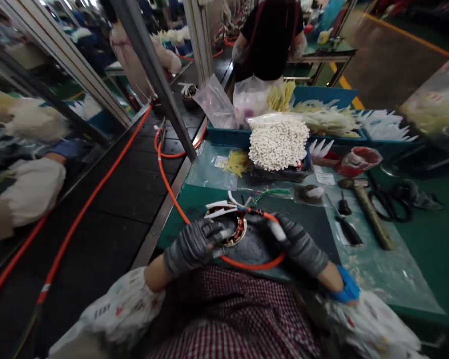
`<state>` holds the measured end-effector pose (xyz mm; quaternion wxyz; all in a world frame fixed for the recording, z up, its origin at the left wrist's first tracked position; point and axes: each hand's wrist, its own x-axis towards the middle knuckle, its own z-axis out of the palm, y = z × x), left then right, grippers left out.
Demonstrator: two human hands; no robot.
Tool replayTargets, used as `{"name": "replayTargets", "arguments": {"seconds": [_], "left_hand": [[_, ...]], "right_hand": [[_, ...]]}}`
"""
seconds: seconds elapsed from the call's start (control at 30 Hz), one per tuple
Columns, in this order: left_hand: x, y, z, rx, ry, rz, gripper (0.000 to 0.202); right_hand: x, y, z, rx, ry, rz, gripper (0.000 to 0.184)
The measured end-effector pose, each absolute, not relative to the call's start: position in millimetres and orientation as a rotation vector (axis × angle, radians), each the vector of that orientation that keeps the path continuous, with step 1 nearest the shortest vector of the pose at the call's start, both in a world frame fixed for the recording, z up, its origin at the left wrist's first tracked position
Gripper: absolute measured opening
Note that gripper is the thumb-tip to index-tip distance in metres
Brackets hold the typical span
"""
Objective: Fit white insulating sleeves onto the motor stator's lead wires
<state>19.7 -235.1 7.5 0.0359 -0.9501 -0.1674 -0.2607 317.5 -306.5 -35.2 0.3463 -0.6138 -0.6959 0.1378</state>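
Two gloved hands were on the work: left hand (pixel 194 244), right hand (pixel 297 242). One wound stator (pixel 236 227) sat between them. One orange hose (pixel 108 174) ran along the belt. One hammer (pixel 366 207). One pair of scissors (pixel 391 202). One red tape roll (pixel 359 159). One bundle of white tubes (pixel 279 142), too many to count. Two clear plastic bags (pixel 217 104) stood behind it. One other person in black (pixel 271 40) stood at the far bench.
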Motion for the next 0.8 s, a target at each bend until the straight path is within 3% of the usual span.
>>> {"name": "replayTargets", "arguments": {"seconds": [0.2, 0.27, 0.47, 0.67, 0.8], "left_hand": [[-8, -215, 11, -2.945, -0.553, -0.728, 0.02], [-8, -214, 5, -3.011, -0.535, -0.751, 0.02], [12, -228, -10, -2.975, -0.569, -0.74, 0.015], [18, -239, -11, -3.112, -0.696, -0.579, 0.025], [14, -225, 8, -3.123, -0.64, -0.695, 0.028]], "right_hand": [[302, -308, -27, -1.34, -1.868, -0.314, 0.027], [288, -313, -23, -1.204, -1.992, -0.287, 0.031], [273, -296, -16, -1.139, -2.163, -0.195, 0.019], [286, -294, -18, -1.127, -2.127, 0.025, 0.007], [295, -305, -27, -1.255, -1.884, -0.012, 0.024]]}}
